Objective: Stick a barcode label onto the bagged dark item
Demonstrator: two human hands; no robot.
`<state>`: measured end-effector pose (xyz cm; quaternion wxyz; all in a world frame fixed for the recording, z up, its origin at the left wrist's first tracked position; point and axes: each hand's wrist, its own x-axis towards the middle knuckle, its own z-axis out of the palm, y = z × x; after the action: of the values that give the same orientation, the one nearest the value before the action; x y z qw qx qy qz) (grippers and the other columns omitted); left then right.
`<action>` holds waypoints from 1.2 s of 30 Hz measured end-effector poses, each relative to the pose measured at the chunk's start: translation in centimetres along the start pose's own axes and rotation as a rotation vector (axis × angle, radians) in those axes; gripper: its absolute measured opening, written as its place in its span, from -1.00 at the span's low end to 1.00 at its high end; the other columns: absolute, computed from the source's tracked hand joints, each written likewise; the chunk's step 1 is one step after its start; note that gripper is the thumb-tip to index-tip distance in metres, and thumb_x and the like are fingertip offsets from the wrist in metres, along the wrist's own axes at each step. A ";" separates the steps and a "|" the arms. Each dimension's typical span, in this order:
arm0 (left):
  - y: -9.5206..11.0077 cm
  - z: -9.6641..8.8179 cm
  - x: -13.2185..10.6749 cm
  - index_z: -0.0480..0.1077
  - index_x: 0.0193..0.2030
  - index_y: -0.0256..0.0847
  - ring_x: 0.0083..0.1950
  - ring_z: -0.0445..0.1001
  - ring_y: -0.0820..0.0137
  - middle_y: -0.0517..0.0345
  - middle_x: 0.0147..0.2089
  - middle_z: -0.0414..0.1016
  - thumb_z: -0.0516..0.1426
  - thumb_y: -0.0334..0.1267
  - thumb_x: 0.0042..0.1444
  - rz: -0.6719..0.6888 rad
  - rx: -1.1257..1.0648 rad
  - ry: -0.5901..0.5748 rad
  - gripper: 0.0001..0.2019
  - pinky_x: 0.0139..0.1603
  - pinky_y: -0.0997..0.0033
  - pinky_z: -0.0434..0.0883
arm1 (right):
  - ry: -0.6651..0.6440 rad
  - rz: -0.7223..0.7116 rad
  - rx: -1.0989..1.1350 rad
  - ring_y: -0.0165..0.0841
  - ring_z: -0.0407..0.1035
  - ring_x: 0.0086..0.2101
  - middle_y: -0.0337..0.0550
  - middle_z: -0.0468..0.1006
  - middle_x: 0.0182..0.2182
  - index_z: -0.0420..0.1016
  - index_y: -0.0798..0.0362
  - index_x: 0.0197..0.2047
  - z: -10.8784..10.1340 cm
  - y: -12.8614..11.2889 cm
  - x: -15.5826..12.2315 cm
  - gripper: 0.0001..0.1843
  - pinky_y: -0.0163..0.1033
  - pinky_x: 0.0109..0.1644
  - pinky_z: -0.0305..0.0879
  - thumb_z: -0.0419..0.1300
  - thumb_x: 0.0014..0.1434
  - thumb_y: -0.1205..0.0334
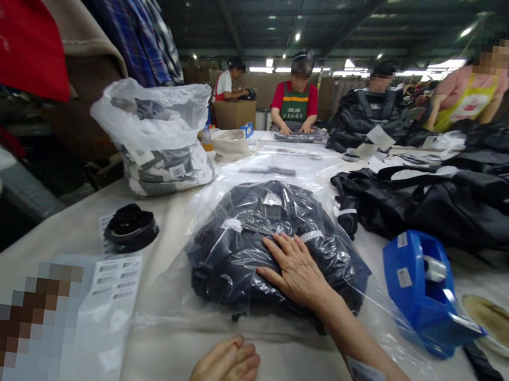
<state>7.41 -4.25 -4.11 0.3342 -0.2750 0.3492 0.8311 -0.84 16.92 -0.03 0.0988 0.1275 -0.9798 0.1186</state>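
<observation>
A folded dark garment sealed in a clear plastic bag [248, 239] lies on the white table in front of me. My right hand [295, 271] rests flat on top of the bag, fingers stretched out and pressing the plastic down. A barcode sticker is stuck on my right forearm. My left hand [222, 375] lies on the table's near edge just below the bag's open flap, fingers loosely curled, holding nothing.
A blue tape dispenser [422, 291] stands to the right, beside a shallow dish [498, 325]. Barcode label sheets [116, 278] and a black roll [132, 228] lie left. A white bag of packed items [159, 135] sits behind. Black garments [467, 198] pile right. Several people work at the far end.
</observation>
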 end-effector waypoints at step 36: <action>2.0 4.9 7.6 0.51 -0.41 -0.15 -0.21 0.50 0.32 0.10 -0.36 0.55 -0.09 -0.46 0.15 0.280 -0.532 -0.395 -0.64 -0.06 0.22 0.43 | -0.369 0.175 0.263 -0.09 -0.07 0.26 0.07 0.00 0.31 -0.11 0.13 0.35 -8.3 -2.7 2.8 0.00 0.02 0.32 -0.11 0.00 0.05 -0.38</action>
<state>0.04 1.17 -5.62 0.1947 -0.1361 0.0838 0.9677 -1.40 15.94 9.09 -0.1098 0.0736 -0.9646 0.2281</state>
